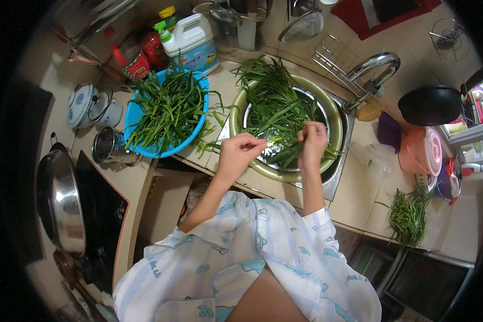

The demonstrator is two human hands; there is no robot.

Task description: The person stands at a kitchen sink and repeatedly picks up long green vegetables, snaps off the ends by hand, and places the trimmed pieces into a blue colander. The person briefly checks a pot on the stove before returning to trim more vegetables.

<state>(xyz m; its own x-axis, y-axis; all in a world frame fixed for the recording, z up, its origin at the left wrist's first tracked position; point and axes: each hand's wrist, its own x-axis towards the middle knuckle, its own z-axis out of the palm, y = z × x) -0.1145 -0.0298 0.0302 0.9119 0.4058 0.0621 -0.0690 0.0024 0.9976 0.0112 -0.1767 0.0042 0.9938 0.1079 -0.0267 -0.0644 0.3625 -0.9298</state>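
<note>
Long leafy green stems (pixel 273 100) lie heaped in a gold-rimmed basin (pixel 236 116) set over the sink (pixel 338 177). At the basin's near left rim, my left hand (pixel 239 155) pinches thumb and forefinger at the pale end of a green stem. My right hand (pixel 314 147) is over the basin's near right side, fingers curled around greens; its grip is partly hidden. Left of the basin, a blue plastic tub (pixel 203 86) is piled with shorter cut greens (pixel 169 108). Loose green pieces (pixel 205 141) lie between tub and basin.
A chrome faucet (pixel 376 76) rises behind the sink. On the right are a plastic bag (pixel 374 161), a pink lidded bucket (pixel 418 153) and a bunch of greens (pixel 409 217). A detergent jug (pixel 193 44) stands behind the tub; a steel wok (pixel 62 201) sits far left.
</note>
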